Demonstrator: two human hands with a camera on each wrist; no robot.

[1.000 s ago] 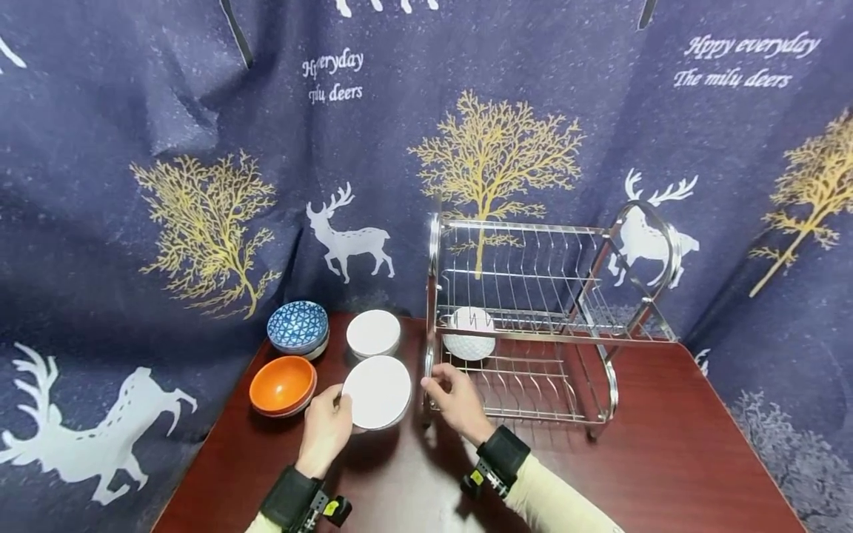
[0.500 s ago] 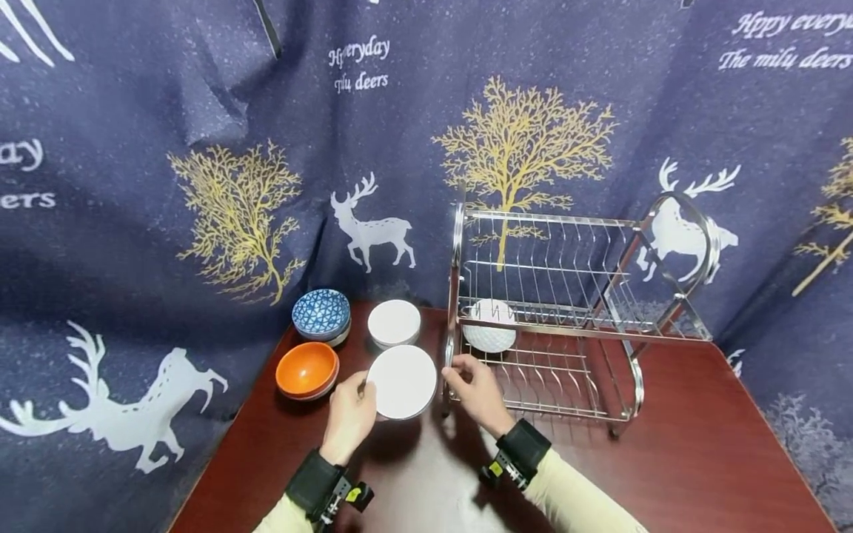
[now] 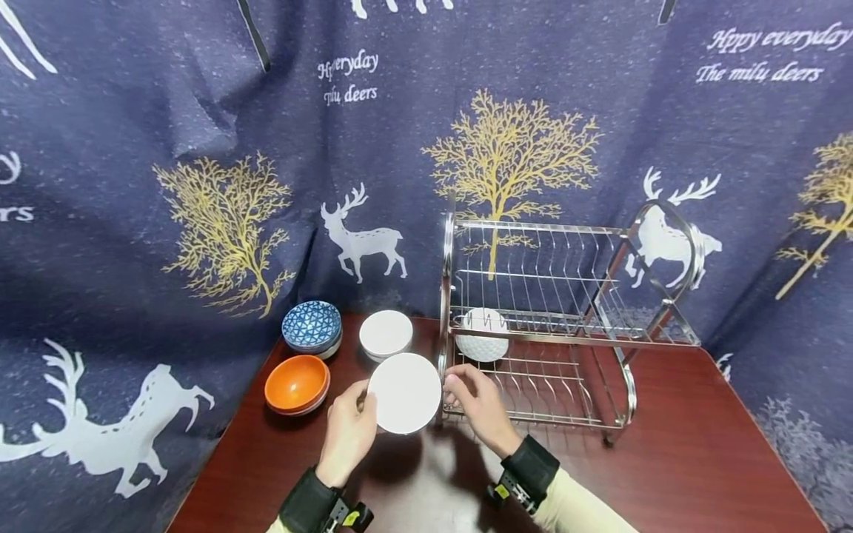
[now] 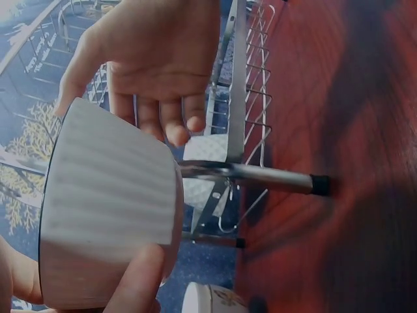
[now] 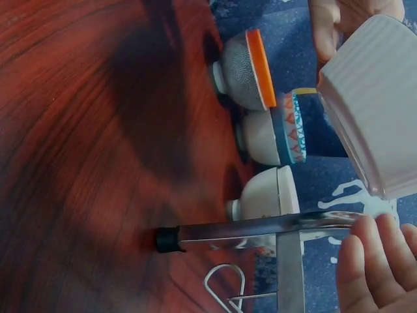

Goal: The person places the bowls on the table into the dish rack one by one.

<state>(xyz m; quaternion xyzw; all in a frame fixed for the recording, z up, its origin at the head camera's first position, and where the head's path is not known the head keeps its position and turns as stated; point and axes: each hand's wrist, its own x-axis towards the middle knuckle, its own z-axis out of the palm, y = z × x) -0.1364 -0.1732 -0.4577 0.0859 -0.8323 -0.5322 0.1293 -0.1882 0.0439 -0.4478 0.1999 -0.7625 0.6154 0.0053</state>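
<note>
**First:** What does your left hand (image 3: 348, 429) have hold of?

**Second:** You grip a white bowl (image 3: 403, 393) by its left side, your thumb at the rim and a finger against the ribbed outer wall. Your thumb and fingers are parted only by the bowl's own side.

**First:** And where does your bowl stand?

**Second:** You hold it up off the reddish-brown table (image 3: 666, 451), its mouth facing up toward your head camera. It is in front of the metal rack's left end, with the rack (image 3: 569, 339) standing just to its right.

**First:** Does your right hand (image 3: 486, 411) help?

**Second:** You have no hold on anything there. Your fingers are loosely bent and the thumb stands apart from them, just beside the bowl's right edge; you cannot tell from these views whether the skin meets the bowl.

**First:** What else lies around you?

**Second:** Beyond your held bowl, a second white bowl (image 3: 386, 333) sits on the table. To your left you have an orange bowl (image 3: 295, 383), and behind it a blue patterned bowl (image 3: 312, 326). On the rack's lower level, at its left end, you see a textured white bowl (image 3: 481, 344) with its outer side showing. Behind everything hangs a dark blue cloth (image 3: 386, 148) printed with deer and golden trees.
</note>
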